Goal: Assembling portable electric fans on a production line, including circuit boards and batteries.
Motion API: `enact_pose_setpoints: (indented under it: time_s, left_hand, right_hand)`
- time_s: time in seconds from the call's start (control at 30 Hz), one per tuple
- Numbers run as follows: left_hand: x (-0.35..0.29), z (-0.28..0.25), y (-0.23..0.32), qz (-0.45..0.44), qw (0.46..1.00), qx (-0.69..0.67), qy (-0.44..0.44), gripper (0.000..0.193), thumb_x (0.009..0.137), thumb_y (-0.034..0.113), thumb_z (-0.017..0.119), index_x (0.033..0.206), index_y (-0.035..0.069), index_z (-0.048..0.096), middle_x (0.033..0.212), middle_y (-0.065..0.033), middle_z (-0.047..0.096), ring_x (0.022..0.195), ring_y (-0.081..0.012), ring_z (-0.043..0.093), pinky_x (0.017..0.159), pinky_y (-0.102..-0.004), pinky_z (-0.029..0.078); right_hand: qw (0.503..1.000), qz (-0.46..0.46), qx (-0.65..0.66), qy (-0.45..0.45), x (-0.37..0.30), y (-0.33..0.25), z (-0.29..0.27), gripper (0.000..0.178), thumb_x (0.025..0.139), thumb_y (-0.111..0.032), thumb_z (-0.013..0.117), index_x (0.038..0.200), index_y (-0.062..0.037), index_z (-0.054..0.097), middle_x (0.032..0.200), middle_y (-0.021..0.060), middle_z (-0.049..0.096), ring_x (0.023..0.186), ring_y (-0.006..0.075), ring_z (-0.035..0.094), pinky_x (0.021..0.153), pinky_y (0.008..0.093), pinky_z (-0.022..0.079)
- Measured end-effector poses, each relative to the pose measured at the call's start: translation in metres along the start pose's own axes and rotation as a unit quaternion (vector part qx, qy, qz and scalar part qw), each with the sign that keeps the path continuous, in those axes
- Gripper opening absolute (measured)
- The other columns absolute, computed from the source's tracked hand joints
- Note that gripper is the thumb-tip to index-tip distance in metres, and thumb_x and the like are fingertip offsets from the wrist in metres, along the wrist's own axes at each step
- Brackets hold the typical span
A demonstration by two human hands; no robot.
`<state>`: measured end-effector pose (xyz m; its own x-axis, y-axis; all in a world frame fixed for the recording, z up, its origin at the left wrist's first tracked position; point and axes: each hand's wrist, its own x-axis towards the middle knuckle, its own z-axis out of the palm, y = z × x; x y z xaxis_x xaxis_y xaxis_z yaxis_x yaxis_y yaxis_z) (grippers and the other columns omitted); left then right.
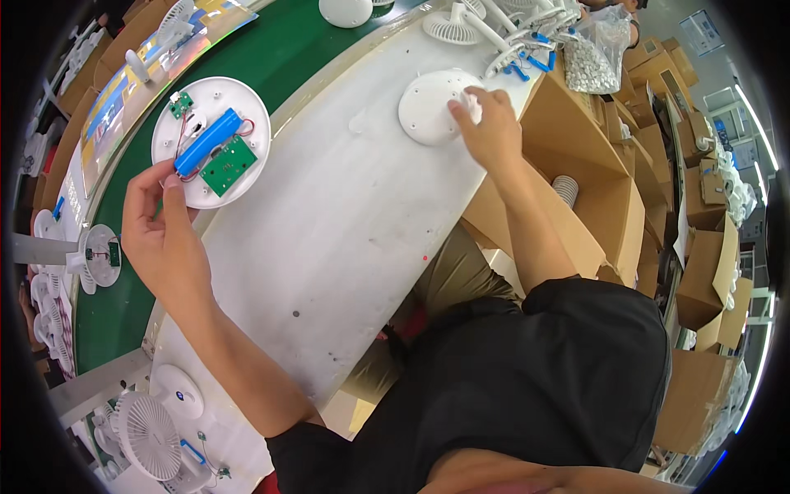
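My left hand (162, 218) grips the lower rim of a round white fan base (234, 95), raised with its inner side showing. Inside it are a blue cylindrical battery (208, 142), a green circuit board (229, 166), a smaller green board (180, 104) and thin red wires. Over the right side of a white disc (424, 107) on the table, my right hand (487, 123) has its thumb and fingers bent around a small white bit, too unclear to name. Small holes or studs dot the disc.
White fan parts (494, 41) with blue batteries crowd the table's far right. Beside the table stand an open cardboard box (576, 140) and a clear bag of small white pieces (597, 49). A green belt (292, 49) runs along the far side; a white fan (148, 435) lies near left.
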<state>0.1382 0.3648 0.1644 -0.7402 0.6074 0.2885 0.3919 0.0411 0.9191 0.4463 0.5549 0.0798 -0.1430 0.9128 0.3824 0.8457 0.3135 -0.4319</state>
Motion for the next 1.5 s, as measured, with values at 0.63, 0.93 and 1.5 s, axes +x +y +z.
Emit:
enact_pose_setpoints:
  time_s: [0.63,0.93,1.5]
  left_hand:
    - [0.009,0.024,0.022,-0.003,0.999,0.005,0.042,0.041,0.088,0.002,0.064,0.129,0.008,0.064,0.1,-0.0137,0.07,0.084,-0.014,0.066,0.074,-0.0228,0.056]
    - [-0.014,0.021,0.006,-0.002,0.997,-0.081,-0.018,0.045,0.087,-0.005,0.062,0.132,0.004,0.059,0.102,-0.0158,0.07,0.083,-0.0154,0.068,0.073,-0.0225,0.057]
    - [-0.028,0.017,-0.013,0.009,0.987,-0.131,-0.096,0.047,0.081,-0.012,0.06,0.127,0.0,0.06,0.112,-0.0209,0.063,0.075,-0.0129,0.061,0.065,-0.0188,0.052]
  right_hand:
    - [0.955,0.011,0.286,0.072,0.009,-0.046,0.049,0.021,0.089,-0.008,0.054,0.106,-0.0005,0.063,0.092,0.013,0.065,0.085,0.0248,0.062,0.078,0.0315,0.049]
    - [0.84,-0.107,0.531,-0.041,-0.029,-0.079,-0.037,0.039,0.088,0.0,0.061,0.125,0.0019,0.052,0.11,0.0152,0.063,0.098,0.0227,0.059,0.088,0.0304,0.05]
    - [0.679,-0.013,0.71,-0.187,-0.029,-0.162,0.005,0.038,0.091,-0.006,0.064,0.127,-0.0008,0.056,0.122,0.0157,0.06,0.108,0.0239,0.059,0.094,0.033,0.051]
